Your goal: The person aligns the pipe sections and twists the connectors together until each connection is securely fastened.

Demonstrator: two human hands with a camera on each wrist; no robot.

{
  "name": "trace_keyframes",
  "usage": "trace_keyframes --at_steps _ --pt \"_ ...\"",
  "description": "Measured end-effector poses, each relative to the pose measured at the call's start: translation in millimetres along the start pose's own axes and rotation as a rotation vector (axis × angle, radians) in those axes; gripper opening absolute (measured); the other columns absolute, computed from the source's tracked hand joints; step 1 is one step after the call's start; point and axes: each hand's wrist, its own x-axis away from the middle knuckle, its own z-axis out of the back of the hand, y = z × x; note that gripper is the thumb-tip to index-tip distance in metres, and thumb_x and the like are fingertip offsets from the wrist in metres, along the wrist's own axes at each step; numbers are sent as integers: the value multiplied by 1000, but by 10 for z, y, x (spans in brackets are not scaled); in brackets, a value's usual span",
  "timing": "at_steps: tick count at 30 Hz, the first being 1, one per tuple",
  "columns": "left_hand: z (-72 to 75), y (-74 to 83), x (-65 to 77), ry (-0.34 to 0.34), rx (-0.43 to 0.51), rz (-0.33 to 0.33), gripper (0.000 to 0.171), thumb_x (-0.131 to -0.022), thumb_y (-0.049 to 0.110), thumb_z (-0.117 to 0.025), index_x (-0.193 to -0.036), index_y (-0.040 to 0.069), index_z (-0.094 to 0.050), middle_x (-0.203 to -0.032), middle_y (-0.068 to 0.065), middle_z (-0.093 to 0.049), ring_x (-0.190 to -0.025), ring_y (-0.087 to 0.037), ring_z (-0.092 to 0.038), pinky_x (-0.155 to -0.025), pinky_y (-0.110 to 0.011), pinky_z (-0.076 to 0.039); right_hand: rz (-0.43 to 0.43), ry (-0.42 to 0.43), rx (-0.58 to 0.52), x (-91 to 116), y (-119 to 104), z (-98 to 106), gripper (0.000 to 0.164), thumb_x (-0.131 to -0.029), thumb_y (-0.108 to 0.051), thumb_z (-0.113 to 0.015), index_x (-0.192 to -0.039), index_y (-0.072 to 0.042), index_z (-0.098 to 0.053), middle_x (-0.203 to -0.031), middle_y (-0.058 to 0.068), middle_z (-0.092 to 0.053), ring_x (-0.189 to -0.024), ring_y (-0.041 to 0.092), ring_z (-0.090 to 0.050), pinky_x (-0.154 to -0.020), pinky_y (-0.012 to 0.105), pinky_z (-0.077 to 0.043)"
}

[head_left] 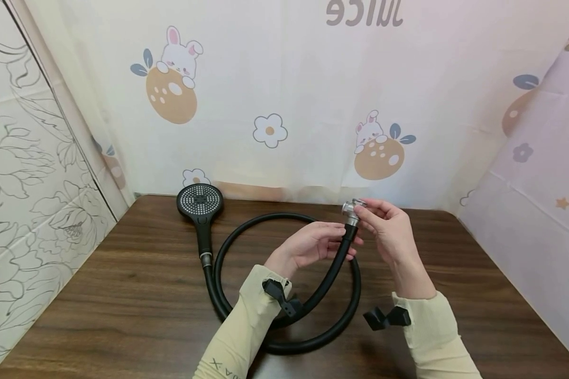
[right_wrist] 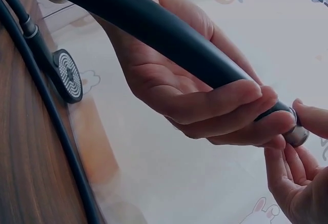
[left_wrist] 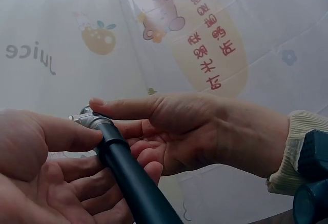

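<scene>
A black shower hose (head_left: 329,279) rises off the table, its end capped by a silver metal fitting (head_left: 349,209) with a small crosspiece. My left hand (head_left: 313,245) grips the hose just below the fitting; in the right wrist view its fingers (right_wrist: 205,106) curl round the black tube. With thumb and fingertips my right hand (head_left: 392,231) pinches the fitting, hiding part of it. Close up in the left wrist view, the fitting (left_wrist: 91,118) sits on the end of the hose (left_wrist: 136,180), tilted. At the hose's other end lies a black hand shower (head_left: 200,202), spray face up.
The rest of the hose loops across the brown wooden table (head_left: 123,295), passing beneath my left forearm. Behind the table hangs a printed cloth (head_left: 284,79), with more patterned cloth along both sides. A black wrist mount (head_left: 386,318) sticks out from my right cuff.
</scene>
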Motion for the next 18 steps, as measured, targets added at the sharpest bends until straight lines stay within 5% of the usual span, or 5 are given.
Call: trace_keyframes --at_steps 11,15,18 --pt "-106 -21 -34 227 14 -18 10 -89 1 -52 -97 4 -56 -77 -2 -63 -65 -16 -66 -71 -36 -54 3 15 11 -10 10 -7 10 -79 -5 -68 -85 -12 -65 -77 -3 -62 -69 6 -62 -63 18 -52" --pt "-102 -33 -47 222 -5 -17 10 -89 4 -52 -99 5 -54 -79 -3 -62 -66 -15 -65 -72 -34 -54 5 24 8 -13 16 -5 10 -80 -4 -68 -85 -12 -65 -77 -3 -62 -68 6 -61 -63 19 -52" --pt "-64 -34 -47 157 -3 -4 23 -93 12 -48 -112 0 -54 -95 -14 -63 -71 -16 -65 -73 -34 -53 5 25 9 -16 22 4 10 -80 -4 -67 -86 -11 -65 -77 -3 -62 -68 6 -61 -63 19 -52"
